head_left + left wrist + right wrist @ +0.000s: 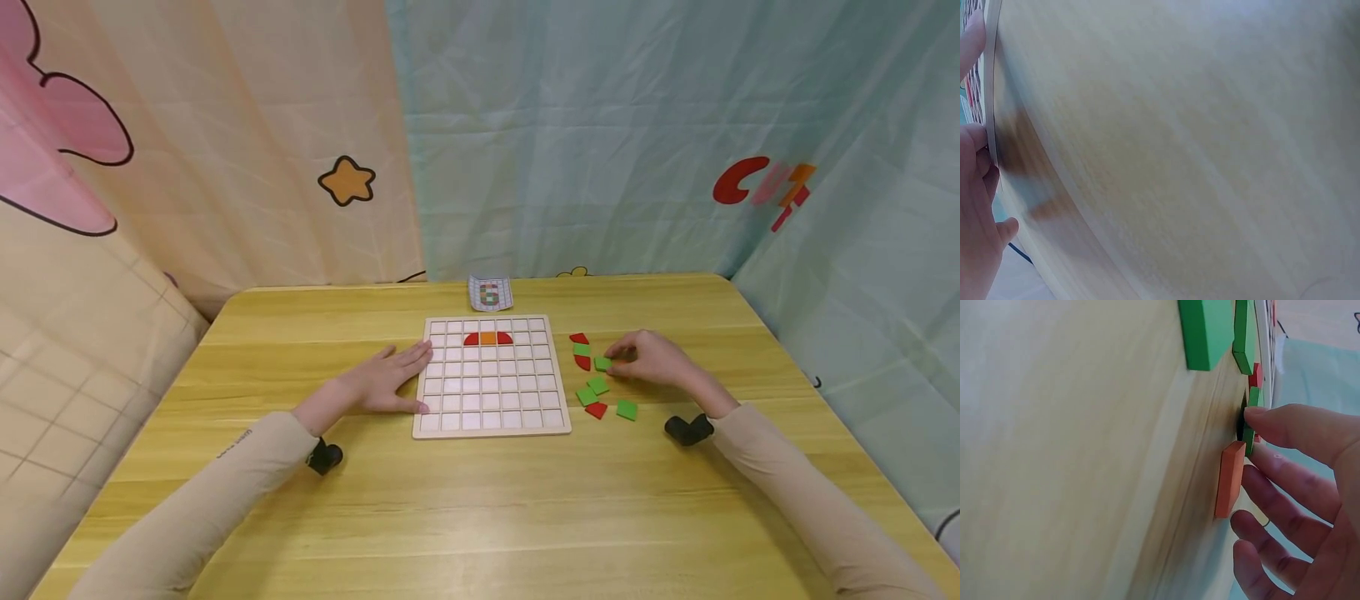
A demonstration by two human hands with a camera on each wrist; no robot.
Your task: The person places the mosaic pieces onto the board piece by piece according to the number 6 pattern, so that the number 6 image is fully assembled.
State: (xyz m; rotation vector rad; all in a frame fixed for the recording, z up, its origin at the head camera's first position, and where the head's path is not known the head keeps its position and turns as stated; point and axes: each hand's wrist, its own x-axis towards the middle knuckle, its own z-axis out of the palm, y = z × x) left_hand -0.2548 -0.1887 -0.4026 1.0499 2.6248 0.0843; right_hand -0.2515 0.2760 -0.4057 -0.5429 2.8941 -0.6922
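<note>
A wooden grid board (491, 433) lies on the table, with two red quarter-round tiles (472, 339) flanking an orange square tile (488, 338) in one of its upper rows. My left hand (386, 383) rests spread at the board's left edge, fingertips and thumb on the rim. To the right of the board, my right hand (652, 360) pinches a green square tile (602, 364) between thumb and index finger. Below those fingers in the right wrist view stands an orange tile (1230, 481), which the hand hides in the head view.
Loose tiles lie right of the board: a red piece (578, 338), a green one (582, 350), a red quarter-round (582, 363), and several more nearer me, including a lone green square (627, 409). Behind the board is a small pattern card (491, 294). Curtains hang past the table's far edge.
</note>
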